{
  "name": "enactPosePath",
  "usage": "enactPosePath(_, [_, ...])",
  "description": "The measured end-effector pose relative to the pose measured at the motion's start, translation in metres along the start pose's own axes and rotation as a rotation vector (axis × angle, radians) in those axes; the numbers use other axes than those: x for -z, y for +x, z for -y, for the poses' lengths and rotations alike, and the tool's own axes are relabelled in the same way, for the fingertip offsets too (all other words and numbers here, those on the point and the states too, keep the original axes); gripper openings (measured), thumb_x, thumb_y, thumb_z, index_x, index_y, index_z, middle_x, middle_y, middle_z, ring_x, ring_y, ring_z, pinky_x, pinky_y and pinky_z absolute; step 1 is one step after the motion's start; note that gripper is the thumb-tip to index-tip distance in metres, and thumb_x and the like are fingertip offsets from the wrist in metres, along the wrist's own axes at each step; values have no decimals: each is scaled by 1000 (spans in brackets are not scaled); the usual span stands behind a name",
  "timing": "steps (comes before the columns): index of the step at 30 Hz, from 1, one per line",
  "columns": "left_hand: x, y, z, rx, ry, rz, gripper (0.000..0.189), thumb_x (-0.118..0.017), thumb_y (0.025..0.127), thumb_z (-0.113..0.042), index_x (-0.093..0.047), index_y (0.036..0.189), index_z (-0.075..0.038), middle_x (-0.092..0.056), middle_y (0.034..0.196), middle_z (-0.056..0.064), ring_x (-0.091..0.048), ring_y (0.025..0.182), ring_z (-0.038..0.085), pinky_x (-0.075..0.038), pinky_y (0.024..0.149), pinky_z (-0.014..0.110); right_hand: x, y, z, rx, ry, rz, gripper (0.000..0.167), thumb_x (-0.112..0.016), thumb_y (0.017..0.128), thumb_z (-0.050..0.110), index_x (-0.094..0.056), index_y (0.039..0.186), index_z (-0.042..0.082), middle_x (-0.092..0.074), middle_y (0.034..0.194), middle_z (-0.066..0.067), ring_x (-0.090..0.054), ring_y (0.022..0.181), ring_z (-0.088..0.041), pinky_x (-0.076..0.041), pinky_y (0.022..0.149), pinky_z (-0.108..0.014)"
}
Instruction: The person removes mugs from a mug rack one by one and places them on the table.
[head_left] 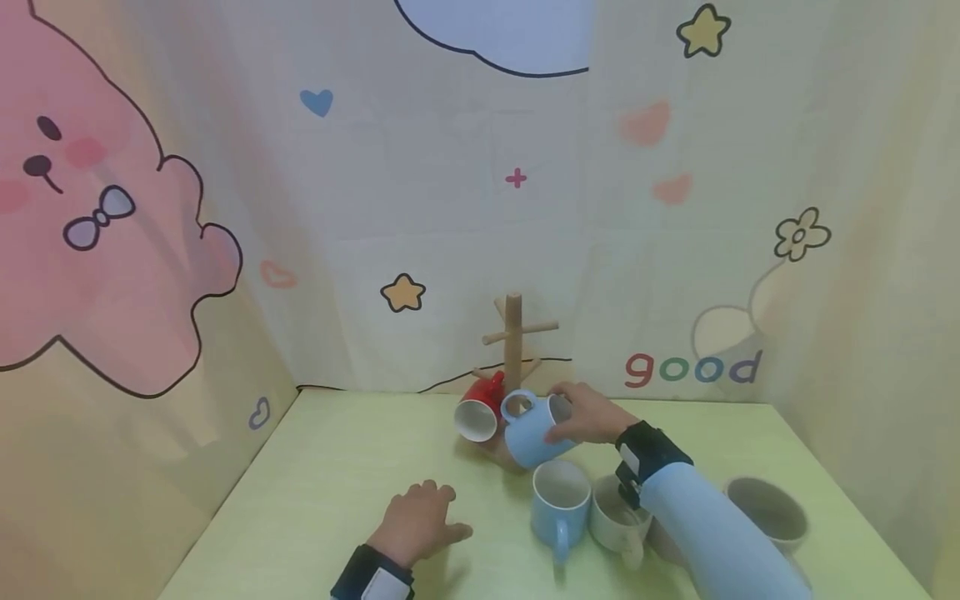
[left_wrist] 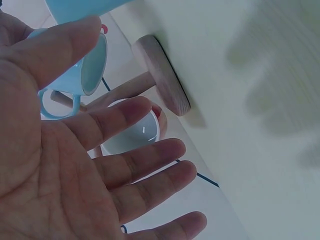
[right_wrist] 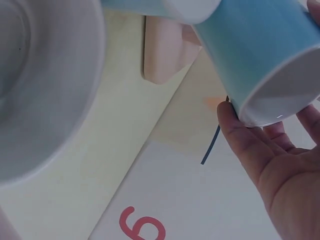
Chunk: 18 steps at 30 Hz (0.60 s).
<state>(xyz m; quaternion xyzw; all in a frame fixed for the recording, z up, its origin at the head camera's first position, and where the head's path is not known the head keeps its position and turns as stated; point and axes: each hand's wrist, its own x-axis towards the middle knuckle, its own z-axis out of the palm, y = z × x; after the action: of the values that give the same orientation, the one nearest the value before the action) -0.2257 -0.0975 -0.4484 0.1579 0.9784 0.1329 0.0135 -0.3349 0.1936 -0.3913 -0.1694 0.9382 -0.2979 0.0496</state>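
Note:
My right hand [head_left: 592, 414] grips a light blue mug [head_left: 531, 439] by its body, tilted, in front of the wooden mug tree [head_left: 513, 333]. In the right wrist view the fingers [right_wrist: 245, 135] press on the mug's side near one end. The handle [head_left: 519, 404] points up and left, toward the post. A red mug [head_left: 477, 419] with a white inside hangs low on the tree, its mouth facing me. My left hand [head_left: 418, 523] hovers over the table's near middle, fingers spread, holding nothing; its palm [left_wrist: 65, 165] shows in the left wrist view.
A second light blue mug [head_left: 561, 504] and a cream mug [head_left: 617, 521] stand side by side on the table [head_left: 300, 500]. Farther right is a grey mug [head_left: 767, 510], partly behind my right sleeve [head_left: 720, 525]. A printed curtain [head_left: 450, 208] hangs behind the tree.

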Motion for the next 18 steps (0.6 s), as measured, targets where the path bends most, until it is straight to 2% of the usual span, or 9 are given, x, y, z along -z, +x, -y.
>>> enactPosePath(12, [-2,4,-3,-9,0,18,50,-76,83,-44,-66,112,-5,-59,91,12,-57,84,31,-50,74,54,18,-10,12,43,-41,-10,71,-84,74,30,-53,134,9,-51,127,-19,-51,110,-35,-53,86,-52])
enactPosePath(18, [-3,4,-3,-8,11,15,52,-75,82,-46,-66,112,-5,-59,93,12,-58,86,32,-50,74,55,29,-15,14,40,-80,-25,73,-84,73,31,-54,135,9,-51,125,-21,-53,106,-34,-53,83,-51])
